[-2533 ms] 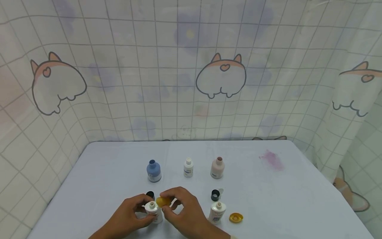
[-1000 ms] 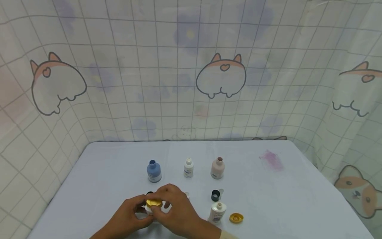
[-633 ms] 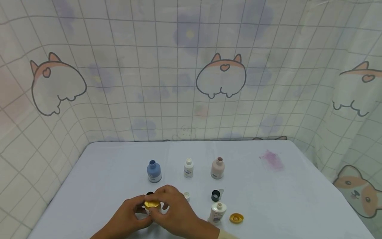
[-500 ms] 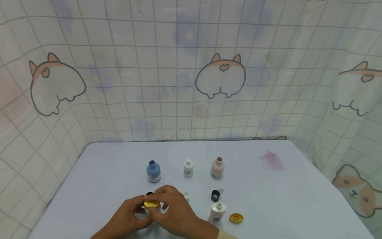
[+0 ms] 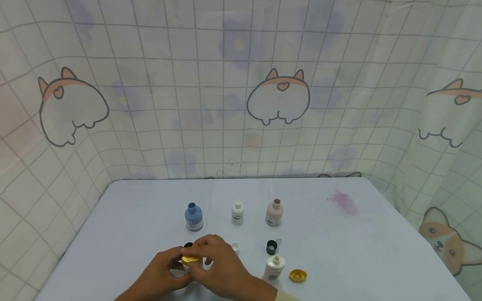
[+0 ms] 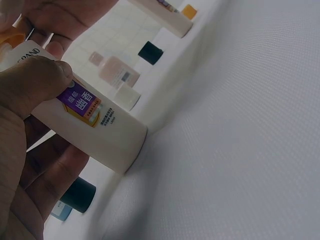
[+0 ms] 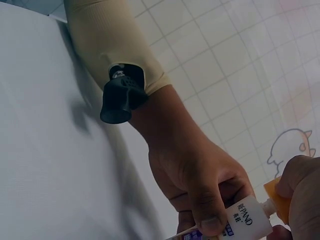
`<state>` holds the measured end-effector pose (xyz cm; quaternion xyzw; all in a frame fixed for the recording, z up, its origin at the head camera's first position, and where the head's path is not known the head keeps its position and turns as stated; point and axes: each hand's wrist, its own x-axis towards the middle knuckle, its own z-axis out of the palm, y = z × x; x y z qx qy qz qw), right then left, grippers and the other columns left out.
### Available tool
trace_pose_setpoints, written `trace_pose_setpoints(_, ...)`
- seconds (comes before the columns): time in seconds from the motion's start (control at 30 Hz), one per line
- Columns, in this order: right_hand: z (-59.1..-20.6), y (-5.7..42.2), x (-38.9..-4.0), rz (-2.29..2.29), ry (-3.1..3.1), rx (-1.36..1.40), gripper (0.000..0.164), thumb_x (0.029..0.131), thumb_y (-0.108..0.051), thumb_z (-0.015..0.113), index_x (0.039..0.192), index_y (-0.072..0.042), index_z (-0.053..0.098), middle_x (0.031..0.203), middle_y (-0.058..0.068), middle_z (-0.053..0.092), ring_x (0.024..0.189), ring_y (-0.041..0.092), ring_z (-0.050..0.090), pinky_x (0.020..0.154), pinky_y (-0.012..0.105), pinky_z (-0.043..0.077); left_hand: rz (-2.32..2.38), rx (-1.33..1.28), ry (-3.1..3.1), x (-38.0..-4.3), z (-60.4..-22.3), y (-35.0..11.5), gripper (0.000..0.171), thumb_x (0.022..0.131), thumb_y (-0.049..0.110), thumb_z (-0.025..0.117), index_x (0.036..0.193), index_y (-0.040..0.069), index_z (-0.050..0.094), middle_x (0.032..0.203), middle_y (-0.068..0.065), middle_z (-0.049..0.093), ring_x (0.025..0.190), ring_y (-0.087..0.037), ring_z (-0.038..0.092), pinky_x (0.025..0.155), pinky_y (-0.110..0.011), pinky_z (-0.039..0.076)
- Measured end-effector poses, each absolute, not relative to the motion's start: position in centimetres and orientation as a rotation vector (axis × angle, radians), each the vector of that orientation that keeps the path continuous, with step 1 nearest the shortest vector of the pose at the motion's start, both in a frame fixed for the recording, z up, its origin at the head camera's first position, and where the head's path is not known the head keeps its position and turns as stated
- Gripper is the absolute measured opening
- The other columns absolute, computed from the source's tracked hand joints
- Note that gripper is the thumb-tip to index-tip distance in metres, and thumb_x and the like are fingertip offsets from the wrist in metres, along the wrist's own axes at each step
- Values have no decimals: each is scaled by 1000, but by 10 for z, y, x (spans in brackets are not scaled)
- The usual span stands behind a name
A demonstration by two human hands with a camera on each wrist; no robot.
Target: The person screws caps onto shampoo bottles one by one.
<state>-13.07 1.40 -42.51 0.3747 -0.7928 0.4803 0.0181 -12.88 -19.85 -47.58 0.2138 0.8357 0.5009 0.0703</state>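
A white bottle (image 6: 107, 137) with a purple label stands tilted in the left wrist view, its base close over the white table. My left hand (image 5: 162, 269) grips its body, thumb across the front. My right hand (image 5: 222, 267) pinches a yellow cap (image 5: 190, 259) at the bottle's mouth. In the right wrist view part of the narrow neck (image 7: 269, 207) shows between cap and shoulder. A black cap (image 5: 188, 244) lies just behind the left fingers, partly hidden. To the right of the right hand stands a similar uncapped bottle (image 5: 273, 268), with another yellow cap (image 5: 298, 275) beside it.
Across the back stand a blue bottle (image 5: 194, 219), a small white bottle (image 5: 237, 214) and a pink bottle (image 5: 274, 214), all uncapped. A white cap (image 5: 235, 248) and a second black cap (image 5: 271, 247) lie before them. A pink stain (image 5: 343, 202) marks the table's right side.
My right hand has brought the yellow cap from beside the bottle's mouth to over it. Over the last second both hands have shifted only slightly left.
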Motion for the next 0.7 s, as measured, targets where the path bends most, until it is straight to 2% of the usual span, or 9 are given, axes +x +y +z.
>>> trace_pose_setpoints(0.2,-425,16,-132,1469,-2489,1177,32,93,-23,60,125,-29,61,113,-18,55,95,0,48,68,17,50,1551,693,2502,-128,-476,-198,38,81,36,74,115,29,61,110,8,62,92,-13,62,76,-31,55)
trace_pose_setpoints(0.47,-429,16,-132,1474,-2487,1127,31,92,-27,62,123,-29,62,106,-18,55,93,0,47,67,17,50,1484,667,2558,-129,-476,-197,38,79,42,73,113,33,60,111,13,61,93,-10,61,77,-28,54)
trace_pose_setpoints(0.7,-429,15,-132,1426,-2526,1100,31,91,-31,63,121,-30,62,106,-18,54,94,1,48,67,16,50,1474,647,2549,-129,-475,-196,37,80,43,72,113,31,60,102,11,62,90,-10,61,76,-27,55)
